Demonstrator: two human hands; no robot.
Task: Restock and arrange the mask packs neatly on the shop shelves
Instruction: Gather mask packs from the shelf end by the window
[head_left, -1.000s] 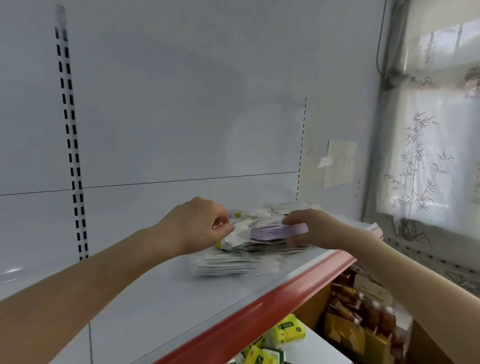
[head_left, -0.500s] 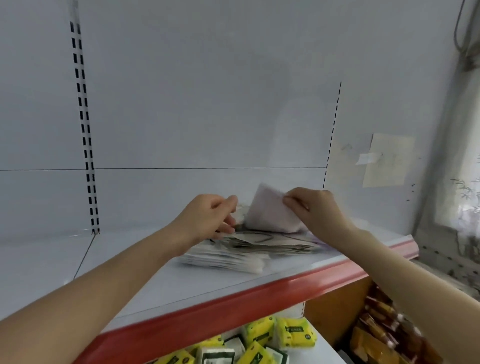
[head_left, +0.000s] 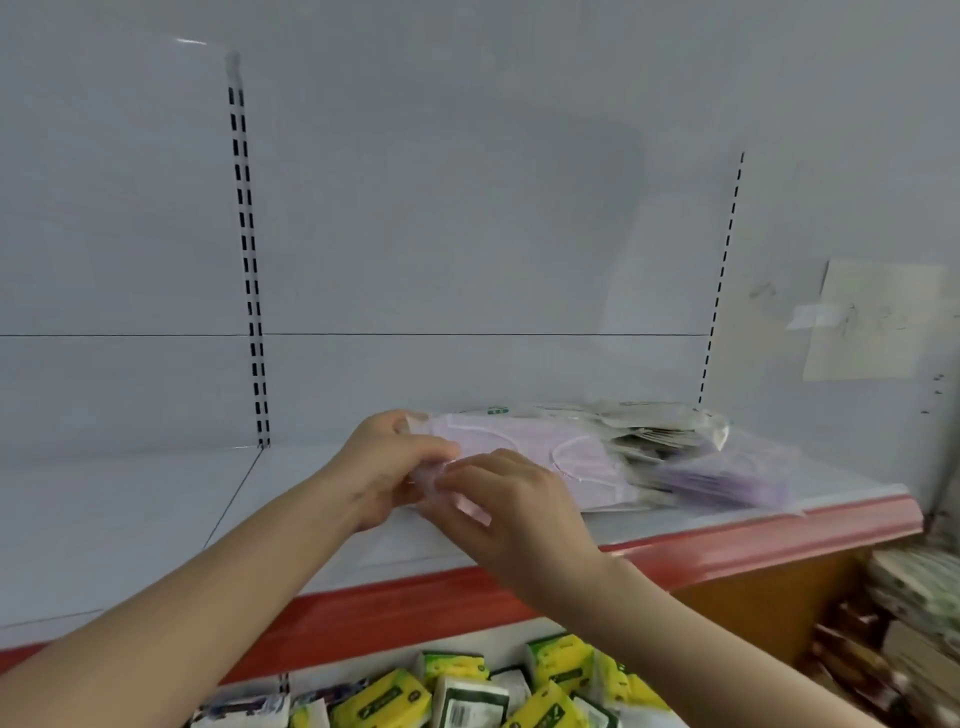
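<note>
A flat clear pack of pale purple masks (head_left: 524, 441) lies on the white shelf (head_left: 156, 499), on the left side of a loose pile of mask packs (head_left: 670, 441). My left hand (head_left: 389, 467) grips the pack's left end, fingers curled over it. Close beside it, my right hand (head_left: 509, 504) pinches the pack's near left corner. The pile holds white packs on top and a bundle of darker purple masks (head_left: 727, 480) at its right front.
The shelf has a red front edge (head_left: 779, 530) and a slotted upright (head_left: 249, 270) on the back panel. Yellow-green tissue packs (head_left: 550, 675) fill the shelf below. Brown and patterned goods (head_left: 914, 597) stack at the lower right. A paper note (head_left: 872, 322) is taped to the wall.
The view has swung left. My right hand has laid the lifted pack down flat and slid left to meet my left hand at the pack's left end.
</note>
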